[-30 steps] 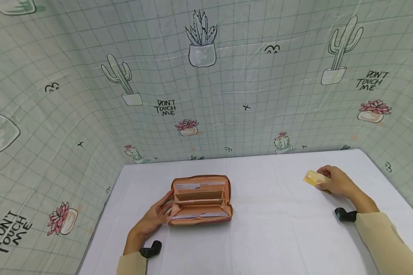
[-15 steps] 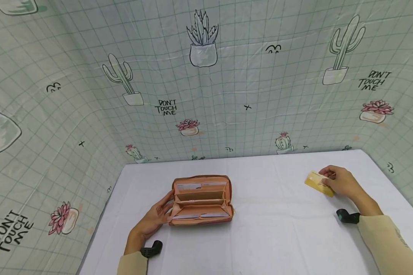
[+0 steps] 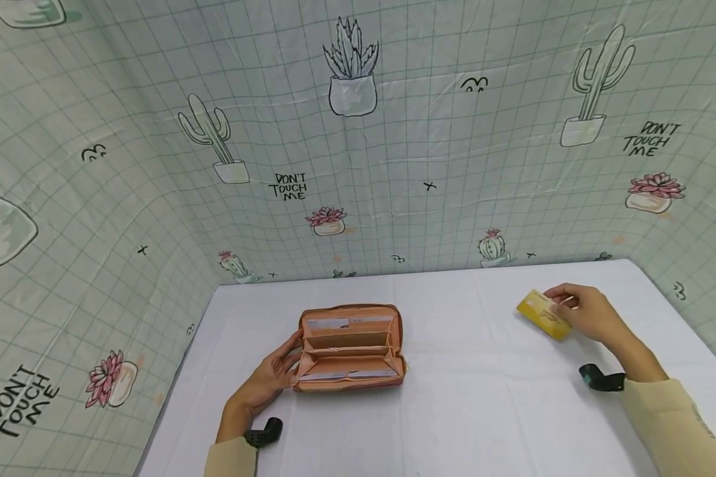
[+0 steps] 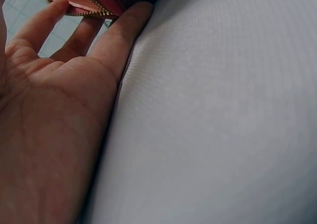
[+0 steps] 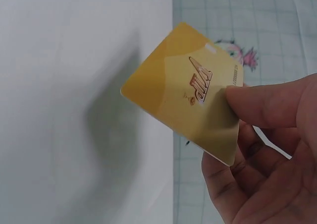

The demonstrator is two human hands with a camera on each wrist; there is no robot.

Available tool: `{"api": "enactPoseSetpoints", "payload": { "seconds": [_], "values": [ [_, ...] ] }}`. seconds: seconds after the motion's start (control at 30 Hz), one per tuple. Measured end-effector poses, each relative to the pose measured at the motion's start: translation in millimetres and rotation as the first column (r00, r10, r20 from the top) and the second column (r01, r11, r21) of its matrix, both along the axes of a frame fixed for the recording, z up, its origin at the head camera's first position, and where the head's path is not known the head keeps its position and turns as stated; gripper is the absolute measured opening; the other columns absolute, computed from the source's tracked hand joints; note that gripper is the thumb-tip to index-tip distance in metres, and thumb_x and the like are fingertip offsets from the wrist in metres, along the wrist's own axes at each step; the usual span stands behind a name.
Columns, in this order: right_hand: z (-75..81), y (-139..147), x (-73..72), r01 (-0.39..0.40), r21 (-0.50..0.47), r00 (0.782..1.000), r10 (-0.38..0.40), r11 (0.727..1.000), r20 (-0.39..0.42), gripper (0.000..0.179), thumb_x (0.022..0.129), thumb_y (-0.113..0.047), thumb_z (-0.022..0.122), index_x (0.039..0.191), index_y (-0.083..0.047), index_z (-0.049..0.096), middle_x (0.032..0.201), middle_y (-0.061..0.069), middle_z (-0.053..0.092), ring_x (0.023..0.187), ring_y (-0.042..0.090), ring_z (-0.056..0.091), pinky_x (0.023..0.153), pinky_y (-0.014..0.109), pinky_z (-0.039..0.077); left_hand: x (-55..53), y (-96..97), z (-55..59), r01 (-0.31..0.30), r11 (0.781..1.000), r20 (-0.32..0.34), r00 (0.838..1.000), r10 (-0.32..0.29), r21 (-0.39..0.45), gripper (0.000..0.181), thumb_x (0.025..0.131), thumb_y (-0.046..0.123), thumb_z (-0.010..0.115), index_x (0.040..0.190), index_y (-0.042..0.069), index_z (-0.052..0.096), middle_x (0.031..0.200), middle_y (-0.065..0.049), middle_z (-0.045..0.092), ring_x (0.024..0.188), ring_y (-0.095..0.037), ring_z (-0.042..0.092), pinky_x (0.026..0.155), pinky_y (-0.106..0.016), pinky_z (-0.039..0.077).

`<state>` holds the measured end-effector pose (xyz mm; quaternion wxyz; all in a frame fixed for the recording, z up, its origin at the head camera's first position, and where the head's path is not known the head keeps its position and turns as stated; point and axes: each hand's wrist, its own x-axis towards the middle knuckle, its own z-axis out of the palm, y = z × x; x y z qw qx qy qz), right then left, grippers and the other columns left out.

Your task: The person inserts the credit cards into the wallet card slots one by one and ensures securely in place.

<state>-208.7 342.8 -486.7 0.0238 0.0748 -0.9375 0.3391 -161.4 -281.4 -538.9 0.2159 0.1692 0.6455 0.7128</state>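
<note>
A peach-brown zip wallet (image 3: 346, 363) lies spread open on the table in the head view, its pockets facing up. My left hand (image 3: 268, 379) holds it by the left side, fingers along the edge and thumb at the near corner. In the left wrist view, the wallet's brass zipper teeth (image 4: 91, 1) show beside the fingertips. Over at the right, my right hand (image 3: 591, 317) pinches a yellow card (image 3: 543, 315) between thumb and fingers. "VIP" lettering shows on the card (image 5: 173, 90) in the right wrist view, with its shadow falling on the white cloth.
Pale cards (image 3: 372, 373) sit in the wallet's near slots, and others (image 3: 328, 323) in the far ones. A white cloth covers the table (image 3: 465, 411). Behind and beside it hangs a grid-patterned curtain (image 3: 406, 146) with cactus drawings.
The yellow card has come up off the table in my right hand, turned its printed face more into view and shifted slightly left. My left hand and the wallet stay put.
</note>
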Motion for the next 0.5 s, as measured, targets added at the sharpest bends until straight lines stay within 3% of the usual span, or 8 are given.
{"api": "enactPoseSetpoints", "payload": {
  "seconds": [0.23, 0.5],
  "values": [
    [8.4, -24.9, 1.7, -0.034, -0.059, 0.999, 0.034, 0.998, -0.005, 0.023, 0.098, 0.002, 0.067, 0.118, 0.013, 0.067, 0.106, 0.026, 0.070, 0.091, 0.028, 0.067, 0.067, 0.023, 0.052, -0.2, -0.2, -0.2, 0.006, 1.000, -0.008, 1.000, -0.006, 0.010, 0.102, 0.099, 0.017, 0.076, 0.169, 0.001, 0.004, 0.156, 0.005, 0.035, 0.139, 0.000, 0.049, 0.108, -0.024, 0.047],
    [12.6, -50.9, 2.0, -0.034, -0.128, 0.999, 0.033, 0.991, -0.007, 0.022, 0.098, 0.002, 0.069, 0.118, 0.012, 0.067, 0.110, 0.027, 0.070, 0.089, 0.019, 0.066, 0.069, 0.022, 0.052, 0.9, -0.1, 0.9, 0.007, 1.000, -0.010, 1.000, -0.007, 0.004, 0.101, 0.100, 0.020, 0.076, 0.170, 0.002, 0.005, 0.158, 0.003, 0.034, 0.140, 0.000, 0.049, 0.108, -0.024, 0.047]
  ]
}}
